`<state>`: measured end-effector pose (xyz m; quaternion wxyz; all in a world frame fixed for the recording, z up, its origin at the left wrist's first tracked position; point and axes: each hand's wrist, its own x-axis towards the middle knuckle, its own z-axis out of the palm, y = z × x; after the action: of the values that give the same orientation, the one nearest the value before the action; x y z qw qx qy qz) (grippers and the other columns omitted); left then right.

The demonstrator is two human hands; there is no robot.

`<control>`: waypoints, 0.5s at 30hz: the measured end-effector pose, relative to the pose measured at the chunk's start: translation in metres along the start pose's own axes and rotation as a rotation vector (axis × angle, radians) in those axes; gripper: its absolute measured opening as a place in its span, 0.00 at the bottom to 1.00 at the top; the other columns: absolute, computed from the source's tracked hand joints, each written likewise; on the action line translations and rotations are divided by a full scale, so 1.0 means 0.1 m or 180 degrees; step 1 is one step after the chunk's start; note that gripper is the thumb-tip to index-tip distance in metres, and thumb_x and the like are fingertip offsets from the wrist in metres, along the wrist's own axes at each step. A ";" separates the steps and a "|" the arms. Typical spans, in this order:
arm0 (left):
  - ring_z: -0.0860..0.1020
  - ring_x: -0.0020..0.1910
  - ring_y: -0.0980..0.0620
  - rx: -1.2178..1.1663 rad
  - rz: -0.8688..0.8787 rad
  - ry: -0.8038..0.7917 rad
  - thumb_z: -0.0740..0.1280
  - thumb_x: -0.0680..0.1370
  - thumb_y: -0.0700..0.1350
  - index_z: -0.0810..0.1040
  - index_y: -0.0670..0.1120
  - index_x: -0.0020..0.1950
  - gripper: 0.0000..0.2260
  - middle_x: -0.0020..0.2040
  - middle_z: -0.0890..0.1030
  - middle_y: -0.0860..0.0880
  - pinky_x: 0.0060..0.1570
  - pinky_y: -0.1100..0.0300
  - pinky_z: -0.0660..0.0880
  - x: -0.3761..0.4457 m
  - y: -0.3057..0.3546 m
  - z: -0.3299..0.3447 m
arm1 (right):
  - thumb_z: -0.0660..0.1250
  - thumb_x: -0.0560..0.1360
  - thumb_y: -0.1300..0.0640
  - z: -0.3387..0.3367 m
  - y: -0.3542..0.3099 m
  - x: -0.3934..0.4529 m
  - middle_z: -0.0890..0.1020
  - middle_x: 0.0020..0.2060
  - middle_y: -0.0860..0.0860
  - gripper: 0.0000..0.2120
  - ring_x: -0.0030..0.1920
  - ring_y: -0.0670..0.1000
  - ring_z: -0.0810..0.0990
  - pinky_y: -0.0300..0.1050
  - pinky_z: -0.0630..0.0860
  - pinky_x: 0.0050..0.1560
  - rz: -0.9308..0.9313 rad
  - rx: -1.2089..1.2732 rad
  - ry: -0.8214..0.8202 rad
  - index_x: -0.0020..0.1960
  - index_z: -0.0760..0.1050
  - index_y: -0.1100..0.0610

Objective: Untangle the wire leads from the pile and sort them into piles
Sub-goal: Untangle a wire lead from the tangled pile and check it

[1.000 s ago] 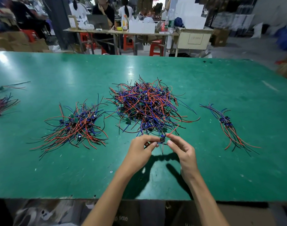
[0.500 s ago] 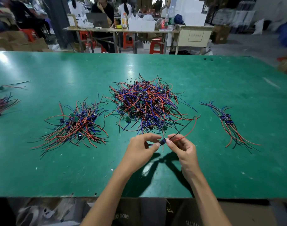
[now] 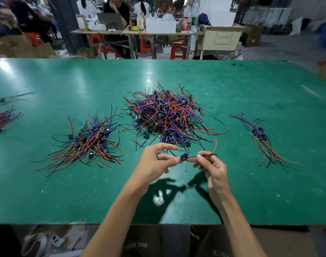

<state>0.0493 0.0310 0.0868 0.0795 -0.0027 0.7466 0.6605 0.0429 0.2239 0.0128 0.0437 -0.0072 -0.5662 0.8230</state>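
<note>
My left hand (image 3: pixel 154 162) pinching a wire lead (image 3: pixel 184 157) by its blue component, my right hand (image 3: pixel 213 169) pinching its wires, lead just in front of the tangled pile (image 3: pixel 169 117), held above the green table (image 3: pixel 269 93)

Lead (image 3: pixel 183 157) now clear of the pile (image 3: pixel 169 119); 1.0 s ago it sat at the pile's near edge. Left hand (image 3: pixel 154 162) pinches its component end; right hand (image 3: pixel 212 167) has slid out along the wires. Hands further apart, both drawn back from the pile.
</note>
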 end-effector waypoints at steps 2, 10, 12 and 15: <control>0.75 0.26 0.63 0.0179 -0.0096 0.0077 0.75 0.76 0.38 0.81 0.49 0.57 0.12 0.41 0.87 0.49 0.30 0.68 0.72 0.04 0.01 -0.07 | 0.79 0.69 0.48 -0.01 0.01 0.01 0.87 0.45 0.58 0.12 0.40 0.49 0.81 0.39 0.74 0.46 0.0060 0.0184 0.0138 0.49 0.84 0.52; 0.82 0.36 0.63 0.0787 -0.0519 -0.0110 0.73 0.77 0.39 0.79 0.50 0.62 0.15 0.43 0.87 0.51 0.40 0.66 0.74 0.18 -0.16 -0.19 | 0.75 0.71 0.54 0.10 0.07 0.04 0.88 0.42 0.54 0.11 0.42 0.45 0.84 0.34 0.78 0.44 -0.0138 0.0032 0.0501 0.51 0.84 0.57; 0.82 0.38 0.59 0.0860 -0.0611 -0.0432 0.72 0.78 0.40 0.79 0.50 0.63 0.14 0.48 0.87 0.50 0.41 0.67 0.75 0.19 -0.15 -0.22 | 0.75 0.71 0.54 0.10 0.08 0.05 0.88 0.42 0.54 0.10 0.42 0.45 0.84 0.34 0.78 0.44 -0.0154 -0.0048 0.0525 0.51 0.84 0.56; 0.82 0.39 0.56 0.0872 -0.0630 -0.0830 0.67 0.82 0.49 0.79 0.51 0.64 0.11 0.49 0.86 0.52 0.41 0.67 0.75 0.18 -0.09 -0.25 | 0.74 0.72 0.53 0.06 0.08 0.05 0.86 0.39 0.49 0.07 0.40 0.43 0.82 0.33 0.77 0.44 -0.0164 -0.0129 0.0472 0.48 0.85 0.53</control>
<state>0.0293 0.0065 0.0784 0.2394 0.0203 0.8089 0.5365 0.0367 0.2157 0.0075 0.1065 -0.0544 -0.5780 0.8072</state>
